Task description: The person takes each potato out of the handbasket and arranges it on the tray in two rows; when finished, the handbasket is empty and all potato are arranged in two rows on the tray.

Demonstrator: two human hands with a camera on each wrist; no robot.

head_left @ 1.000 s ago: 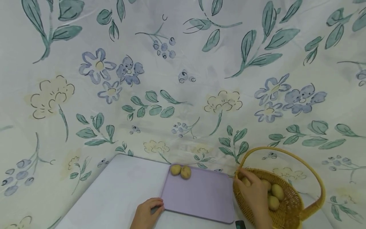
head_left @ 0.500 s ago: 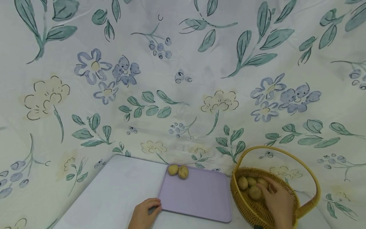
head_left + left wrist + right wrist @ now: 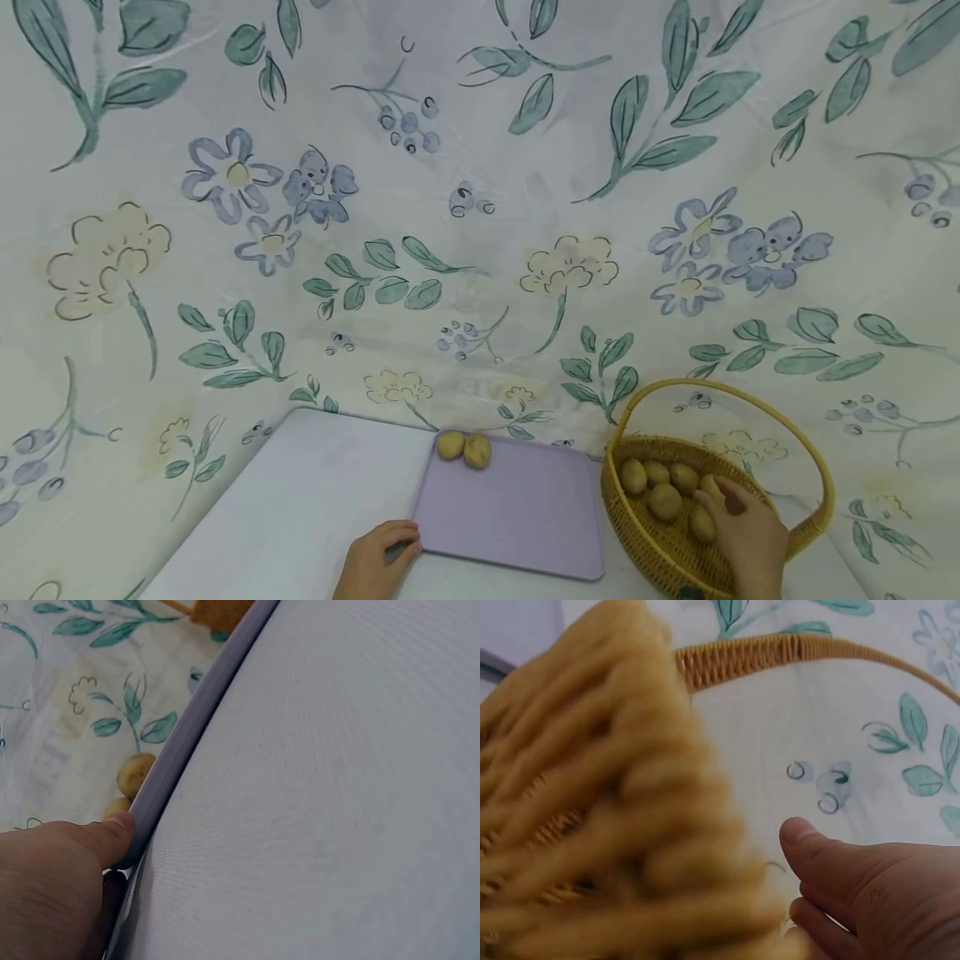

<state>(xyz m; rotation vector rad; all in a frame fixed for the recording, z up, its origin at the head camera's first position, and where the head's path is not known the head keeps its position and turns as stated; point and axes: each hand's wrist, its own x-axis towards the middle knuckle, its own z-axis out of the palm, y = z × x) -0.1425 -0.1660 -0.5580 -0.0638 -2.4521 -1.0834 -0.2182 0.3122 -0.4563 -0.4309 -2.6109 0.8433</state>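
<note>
My left hand (image 3: 377, 557) holds the near left corner of a lilac tray (image 3: 517, 517), its thumb (image 3: 112, 832) on the rim in the left wrist view. Two potatoes (image 3: 463, 450) lie side by side at the tray's far left corner. On the right, my right hand (image 3: 750, 533) reaches into a wicker basket (image 3: 637, 546) and pinches a potato (image 3: 712, 488) between thumb and fingers. Several more potatoes (image 3: 664, 502) lie in the basket, left of that hand. The right wrist view shows the hand behind the blurred basket rim (image 3: 630, 795), potatoes hidden.
The basket's tall handle (image 3: 720, 385) arches over the right hand. White tabletop (image 3: 315, 483) extends left of the tray. A cloth with leaves and flowers (image 3: 465, 317) hangs behind the table.
My right hand has moved rightward inside the basket, from its left end to potatoes farther right, leaving several potatoes uncovered at the left. The left hand stays at the tray; the view shifts slightly.
</note>
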